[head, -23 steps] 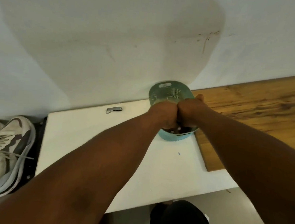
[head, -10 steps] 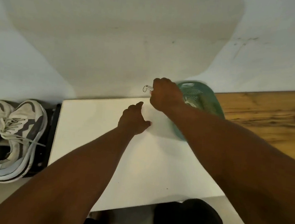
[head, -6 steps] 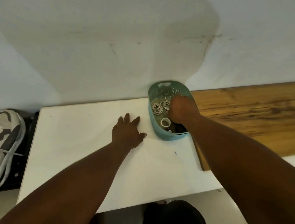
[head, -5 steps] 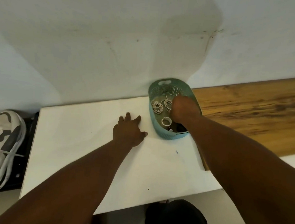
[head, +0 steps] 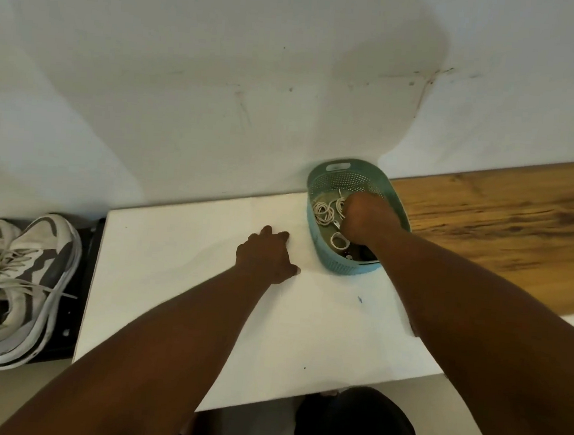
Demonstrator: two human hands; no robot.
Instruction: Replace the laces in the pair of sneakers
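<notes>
Your right hand [head: 361, 218] reaches into the teal basket [head: 340, 266] beside the coiled laces [head: 325, 212], its grip hidden from view, while your left hand [head: 266, 258] rests flat and released on the white counter [head: 178, 277] for support, the sneakers [head: 16, 278] waiting well apart at the left.

Both my fists were together over the teal basket [head: 340, 266] earlier. Now my left hand [head: 267, 258] rests palm-down on the white table [head: 171, 277], and my right hand [head: 364, 218], which fetched the small metal tool, is down inside the basket among the coiled laces [head: 324, 212].
</notes>
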